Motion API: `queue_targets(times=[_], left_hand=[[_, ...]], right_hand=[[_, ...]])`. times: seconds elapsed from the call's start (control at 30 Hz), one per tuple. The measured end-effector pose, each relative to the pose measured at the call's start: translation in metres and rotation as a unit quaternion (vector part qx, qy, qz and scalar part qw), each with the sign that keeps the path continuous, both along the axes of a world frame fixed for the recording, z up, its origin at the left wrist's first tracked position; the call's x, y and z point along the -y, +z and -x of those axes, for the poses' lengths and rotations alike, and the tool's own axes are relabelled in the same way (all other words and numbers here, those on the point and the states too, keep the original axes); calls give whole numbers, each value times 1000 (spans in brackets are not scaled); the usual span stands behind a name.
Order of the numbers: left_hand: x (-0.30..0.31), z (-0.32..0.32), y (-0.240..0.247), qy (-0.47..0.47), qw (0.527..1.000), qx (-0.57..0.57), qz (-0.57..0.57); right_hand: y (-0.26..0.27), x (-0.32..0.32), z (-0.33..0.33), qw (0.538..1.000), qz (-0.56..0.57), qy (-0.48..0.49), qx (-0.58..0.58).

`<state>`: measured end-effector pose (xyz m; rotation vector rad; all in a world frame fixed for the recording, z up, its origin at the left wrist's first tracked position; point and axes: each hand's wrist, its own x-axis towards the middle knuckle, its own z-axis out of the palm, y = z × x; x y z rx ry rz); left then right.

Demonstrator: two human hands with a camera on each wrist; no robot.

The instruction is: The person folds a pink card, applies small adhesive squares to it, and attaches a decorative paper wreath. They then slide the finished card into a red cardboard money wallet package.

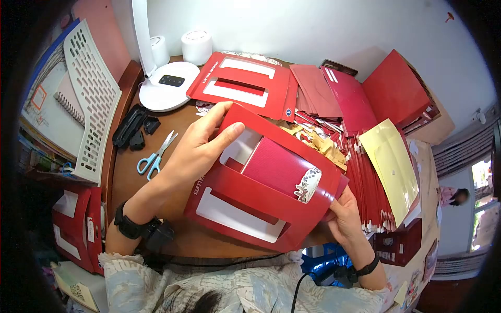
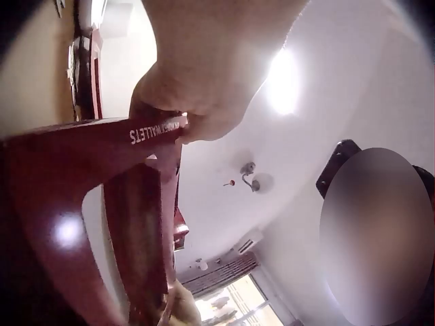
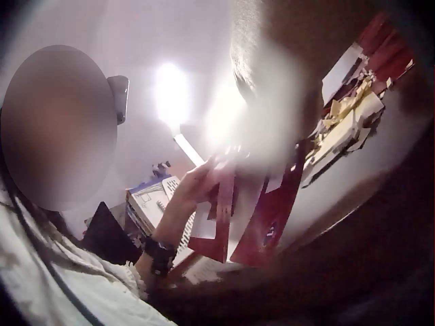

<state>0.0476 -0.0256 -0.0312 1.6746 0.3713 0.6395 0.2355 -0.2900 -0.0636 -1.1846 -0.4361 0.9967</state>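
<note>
Held up over the desk is a red cardboard wallet box (image 1: 245, 190) with cut-out windows and white "WALLETS" lettering. Through its upper window shows a dark red wallet (image 1: 279, 161) with a pale patterned label at one corner. My left hand (image 1: 201, 138) grips the box's upper left edge, thumb on the front face and fingers behind. At the opposite, right edge my right hand (image 1: 346, 215) pinches the box, its fingertips partly hidden behind the card. The left wrist view catches the box side-on, the left hand (image 2: 200, 88) over its lettered edge.
A similar red box (image 1: 235, 86) lies behind, beside a white lamp base (image 1: 168, 86). Scissors (image 1: 153, 159) lie at the left. Yellow paper scraps (image 1: 318, 143), a row of red wallets (image 1: 365, 188) and a yellow sheet (image 1: 390, 169) crowd the right side.
</note>
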Motion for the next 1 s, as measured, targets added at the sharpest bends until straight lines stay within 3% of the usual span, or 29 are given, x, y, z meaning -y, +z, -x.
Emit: queue_targets(times=[0.13, 0.2, 0.73, 0.87, 0.93, 1.0], left_hand=[[2, 1, 6, -2, 999, 21, 33], [2, 2, 6, 0, 999, 23, 34], [16, 2, 7, 22, 998, 28, -43], [17, 6, 17, 17, 999, -33, 14], [19, 4, 14, 11, 994, 29, -109], [19, 4, 15, 12, 993, 19, -120]], right_hand=[[1, 1, -1, 998, -4, 9, -56], [9, -1, 1, 986, -65, 36, -148], [-14, 8, -17, 991, -41, 96, -81], [-15, 4, -19, 990, -43, 104, -89], [-14, 4, -19, 990, -40, 104, -86], [-14, 4, -19, 990, -43, 102, -92]])
